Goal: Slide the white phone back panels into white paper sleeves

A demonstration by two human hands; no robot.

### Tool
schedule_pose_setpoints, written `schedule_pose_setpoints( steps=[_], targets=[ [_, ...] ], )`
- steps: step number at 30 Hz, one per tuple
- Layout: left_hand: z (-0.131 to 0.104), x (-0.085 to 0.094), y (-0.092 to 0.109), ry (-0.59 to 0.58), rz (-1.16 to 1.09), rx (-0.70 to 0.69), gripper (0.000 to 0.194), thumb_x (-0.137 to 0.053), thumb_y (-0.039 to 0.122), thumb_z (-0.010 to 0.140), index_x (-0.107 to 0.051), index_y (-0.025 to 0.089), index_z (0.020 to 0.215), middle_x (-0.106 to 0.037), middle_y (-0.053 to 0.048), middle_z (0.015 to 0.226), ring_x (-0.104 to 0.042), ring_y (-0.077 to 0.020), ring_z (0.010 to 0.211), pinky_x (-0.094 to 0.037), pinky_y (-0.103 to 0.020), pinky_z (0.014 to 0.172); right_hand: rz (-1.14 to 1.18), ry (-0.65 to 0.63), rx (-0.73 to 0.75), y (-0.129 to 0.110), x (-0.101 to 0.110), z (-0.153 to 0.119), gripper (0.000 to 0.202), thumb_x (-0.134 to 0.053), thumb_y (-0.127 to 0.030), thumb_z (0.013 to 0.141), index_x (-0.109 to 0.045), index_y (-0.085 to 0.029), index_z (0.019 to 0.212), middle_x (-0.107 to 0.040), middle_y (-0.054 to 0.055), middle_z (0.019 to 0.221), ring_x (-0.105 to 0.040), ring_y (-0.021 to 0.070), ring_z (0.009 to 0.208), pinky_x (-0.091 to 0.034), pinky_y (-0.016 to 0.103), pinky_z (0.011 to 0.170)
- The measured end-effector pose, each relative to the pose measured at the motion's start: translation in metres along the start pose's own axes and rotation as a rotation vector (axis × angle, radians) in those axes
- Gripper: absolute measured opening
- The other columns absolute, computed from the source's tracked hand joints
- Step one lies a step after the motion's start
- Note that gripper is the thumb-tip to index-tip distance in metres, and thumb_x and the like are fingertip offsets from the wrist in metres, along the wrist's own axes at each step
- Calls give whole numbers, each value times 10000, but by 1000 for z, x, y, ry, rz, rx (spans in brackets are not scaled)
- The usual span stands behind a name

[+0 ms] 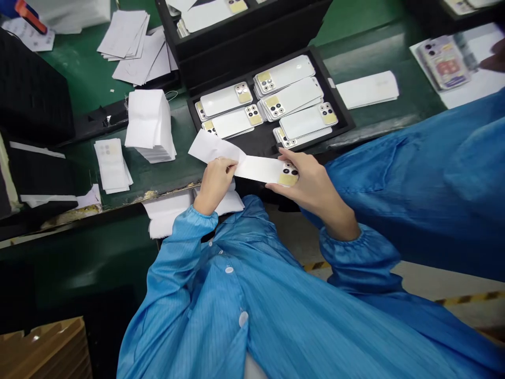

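Observation:
In front of my body, my right hand (317, 187) grips the camera end of a white phone back panel (262, 168), thumb and fingers on opposite edges. That end shows dark lens rings and a yellowish patch. My left hand (216, 181) pinches a white sheet of paper (215, 147) at the panel's other end; the paper overlaps the panel there. Just beyond both hands lies a black tray (252, 142) with several stacks of similar white panels (292, 100). Whether the left fingers also touch the panel is hidden.
Left of the tray stand a tall stack of white paper (145, 118) and a small pile of panels or sleeves (112, 166). Loose papers (124, 34) lie behind. A second black tray (244, 31) rises at the back. At right, a co-worker's blue sleeve (426, 147) borders a phone (444, 63).

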State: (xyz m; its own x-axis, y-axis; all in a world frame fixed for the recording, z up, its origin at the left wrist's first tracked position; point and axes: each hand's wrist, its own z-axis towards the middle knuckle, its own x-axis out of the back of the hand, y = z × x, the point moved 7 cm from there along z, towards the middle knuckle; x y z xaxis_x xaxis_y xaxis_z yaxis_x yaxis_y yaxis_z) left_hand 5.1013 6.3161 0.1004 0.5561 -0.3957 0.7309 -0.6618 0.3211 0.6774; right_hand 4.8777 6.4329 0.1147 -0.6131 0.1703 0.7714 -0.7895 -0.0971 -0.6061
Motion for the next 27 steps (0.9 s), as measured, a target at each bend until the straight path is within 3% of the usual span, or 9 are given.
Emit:
schedule_pose_setpoints(
  steps=[4,10,13,15,16,18,20,23,27],
  targets=[
    [0,-5,2,14,92,12,312,-615,127,1142,-848,182,1342,-875,-125,1271,-801,-273,1165,-607,-389,1079,-40,77,66,-6,-9,-5,837,-877,-568,969,-628,-224,1689,-735,209,1561,-691,457,1401,-578,678,1233],
    [0,-10,12,7,115,23,283,-602,85,1119,-798,187,1295,-855,-127,1251,-801,-258,1130,-610,-372,1030,-18,200,54,0,-33,-8,824,-858,-644,973,-645,-227,1651,-728,215,1542,-669,452,1416,-574,682,1242],
    [1,-10,20,-31,26,-61,272,-604,85,1115,-788,177,1294,-847,-126,1251,-809,-238,1115,-622,-360,1050,34,239,7,2,-47,-3,816,-874,-660,950,-671,-229,1612,-741,211,1517,-687,436,1402,-599,669,1222],
    [2,-3,24,-61,6,-169,307,-703,175,1108,-759,190,1410,-812,-149,1409,-790,-263,1269,-608,-394,1155,84,245,-22,4,-51,2,805,-876,-670,938,-686,-236,1589,-749,206,1514,-696,427,1405,-600,668,1225],
    [2,3,24,-69,28,-225,444,-795,249,1076,-718,210,1511,-755,-169,1555,-738,-301,1420,-569,-446,1250,113,242,-28,5,-50,4,808,-879,-675,931,-688,-238,1584,-754,203,1514,-700,423,1406,-599,668,1229],
    [3,16,21,-83,131,-302,872,-973,366,943,-575,265,1713,-544,-195,1825,-495,-409,1716,-382,-609,1431,173,219,-8,5,-45,9,841,-904,-688,903,-688,-241,1582,-766,197,1509,-707,419,1407,-597,665,1235],
    [3,24,16,-132,245,-323,1121,-1030,363,860,-449,284,1816,-435,-201,1907,-303,-471,1821,-162,-734,1487,216,171,43,3,-38,13,880,-938,-704,867,-694,-248,1578,-779,190,1500,-710,419,1409,-587,669,1254],
    [0,24,16,-240,295,-342,1048,-932,286,905,-433,251,1827,-567,-199,1813,-422,-437,1768,-81,-735,1496,245,101,101,-5,-32,20,887,-956,-733,852,-714,-262,1563,-786,189,1504,-707,425,1426,-568,683,1284],
    [-4,16,27,-225,273,-358,910,-875,326,926,-534,250,1766,-653,-174,1725,-577,-406,1630,-300,-635,1441,333,50,118,-18,-31,27,877,-973,-743,850,-740,-275,1554,-758,192,1554,-690,425,1479,-541,686,1338]
  ],
)
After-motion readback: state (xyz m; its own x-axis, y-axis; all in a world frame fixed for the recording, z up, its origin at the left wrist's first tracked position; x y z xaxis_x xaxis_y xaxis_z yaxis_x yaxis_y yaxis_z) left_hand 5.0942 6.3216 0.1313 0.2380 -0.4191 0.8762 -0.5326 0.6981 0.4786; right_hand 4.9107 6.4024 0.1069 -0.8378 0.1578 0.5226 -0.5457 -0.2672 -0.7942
